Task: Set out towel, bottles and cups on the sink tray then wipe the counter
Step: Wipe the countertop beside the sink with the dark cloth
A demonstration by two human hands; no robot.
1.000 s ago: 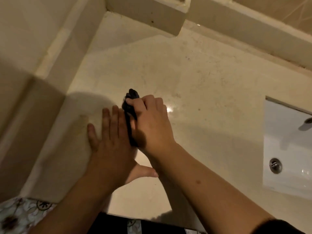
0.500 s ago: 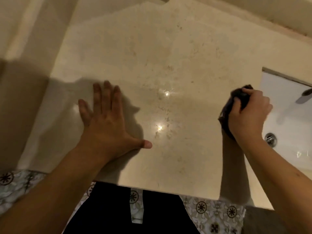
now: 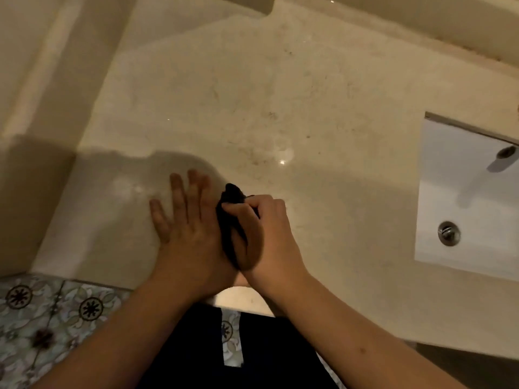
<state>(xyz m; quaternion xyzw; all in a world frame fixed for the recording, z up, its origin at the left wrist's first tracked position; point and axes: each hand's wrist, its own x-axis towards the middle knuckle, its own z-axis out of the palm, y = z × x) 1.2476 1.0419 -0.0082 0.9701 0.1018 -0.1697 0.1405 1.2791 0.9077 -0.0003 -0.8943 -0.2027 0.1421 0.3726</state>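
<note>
I judge I'm in the last step — wiping — with my right hand (image 3: pixel 259 234) clenched on a dark cloth (image 3: pixel 229 220) pressed to the bench (image 3: pixel 252 108) beside my flat, open left hand (image 3: pixel 188 228), stains left toward the sink (image 3: pixel 463 248) — no towel, bottles or cups in view.

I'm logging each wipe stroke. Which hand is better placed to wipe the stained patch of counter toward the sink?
The right hand: it already grips the dark cloth and is nearer the sink. The left hand lies flat on the counter, empty.
</note>
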